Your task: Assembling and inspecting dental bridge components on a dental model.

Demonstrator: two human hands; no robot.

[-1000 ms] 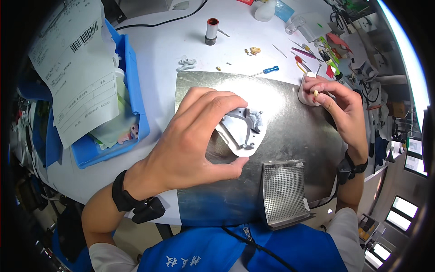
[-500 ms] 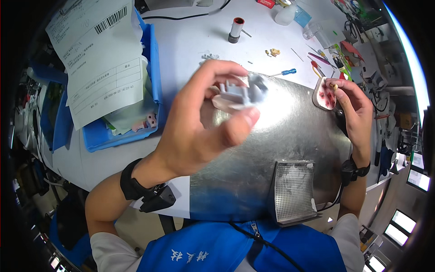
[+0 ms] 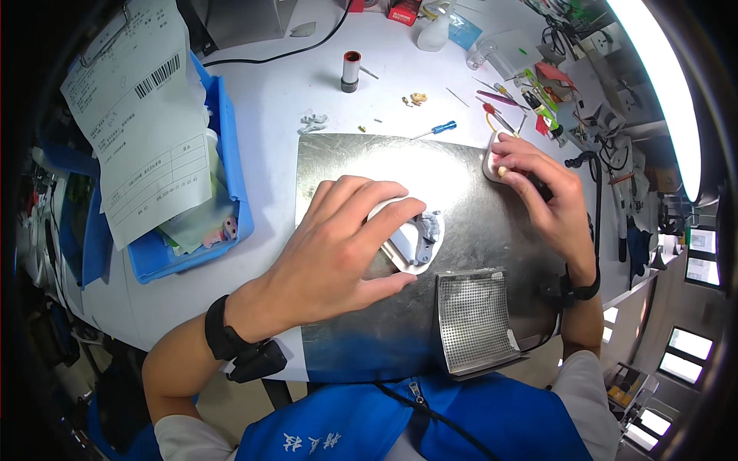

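Note:
A dental model (image 3: 405,244) with a white base and grey teeth is at the middle of the shiny metal plate (image 3: 338,165). My left hand (image 3: 346,242) grips it from the left, index finger over its top and thumb by its near edge. Whether the model rests fully on the plate is hidden. To the right, my right hand (image 3: 550,192) pinches a small yellowish piece (image 3: 502,171), perhaps a tooth crown. Just beyond those fingertips is a white dish (image 3: 489,165) with red stains, partly covered by the hand.
A curved perforated metal grille (image 3: 473,319) stands at the plate's near right. At left is a blue bin (image 3: 244,207) with papers. Farther off lie grey model pieces (image 3: 313,121), a blue-handled screwdriver (image 3: 443,127), gold-coloured bits (image 3: 416,99) and an upright tube (image 3: 350,73).
My left hand has brought the dental model down and nearer, from a raised, blurred position. My right hand still pinches the yellowish piece by the dish. The whole view has shifted somewhat.

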